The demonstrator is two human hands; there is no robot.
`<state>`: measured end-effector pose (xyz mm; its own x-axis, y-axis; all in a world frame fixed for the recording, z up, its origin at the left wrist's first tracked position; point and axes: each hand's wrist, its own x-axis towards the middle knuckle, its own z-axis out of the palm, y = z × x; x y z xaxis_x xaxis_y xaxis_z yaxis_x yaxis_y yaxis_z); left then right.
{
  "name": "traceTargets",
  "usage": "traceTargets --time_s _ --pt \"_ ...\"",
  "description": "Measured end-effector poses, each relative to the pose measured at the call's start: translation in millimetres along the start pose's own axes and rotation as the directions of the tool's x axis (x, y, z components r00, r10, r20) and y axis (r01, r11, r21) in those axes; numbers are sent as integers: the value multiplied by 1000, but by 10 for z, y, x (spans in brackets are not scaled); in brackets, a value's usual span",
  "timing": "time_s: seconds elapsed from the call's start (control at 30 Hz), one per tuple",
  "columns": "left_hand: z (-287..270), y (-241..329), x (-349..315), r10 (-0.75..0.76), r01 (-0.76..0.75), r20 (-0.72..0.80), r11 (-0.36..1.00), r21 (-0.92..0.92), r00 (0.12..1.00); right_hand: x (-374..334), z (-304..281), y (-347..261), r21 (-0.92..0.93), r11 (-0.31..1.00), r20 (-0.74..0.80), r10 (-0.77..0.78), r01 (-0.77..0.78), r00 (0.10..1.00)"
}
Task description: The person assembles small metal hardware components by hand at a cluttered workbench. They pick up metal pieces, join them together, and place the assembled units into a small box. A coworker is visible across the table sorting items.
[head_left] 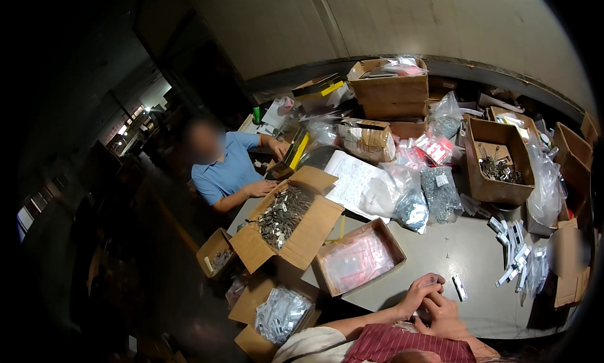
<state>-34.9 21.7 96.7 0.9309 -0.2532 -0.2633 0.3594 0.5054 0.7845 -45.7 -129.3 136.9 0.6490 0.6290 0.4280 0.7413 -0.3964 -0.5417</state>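
Near the near edge of the table point(428, 246), the left hand point(420, 295) and right hand point(445, 317) met with curled fingers; what they gripped, if anything, could not be told, because the fingers hid it. A slim metal piece point(460, 287) lay flat just beside the right hand, on its right. The likely mishap was a knock: an outward swing of that hand could have shoved the piece away, or a pull back could have dragged it toward the near edge. Its long axis ran toward the far edge, the far end leaning left.
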Motion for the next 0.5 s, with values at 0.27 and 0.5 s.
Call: traceTargets --time_s 0.27,0.5 --pt "-59 -15 60 -18 18 -9 999 -30 1000 39 18 33 82 995 -22 51 -49 998" --pt "-195 14 -109 -7 6 -34 999 -33 999 -43 113 39 299 941 69 145 -160 987"
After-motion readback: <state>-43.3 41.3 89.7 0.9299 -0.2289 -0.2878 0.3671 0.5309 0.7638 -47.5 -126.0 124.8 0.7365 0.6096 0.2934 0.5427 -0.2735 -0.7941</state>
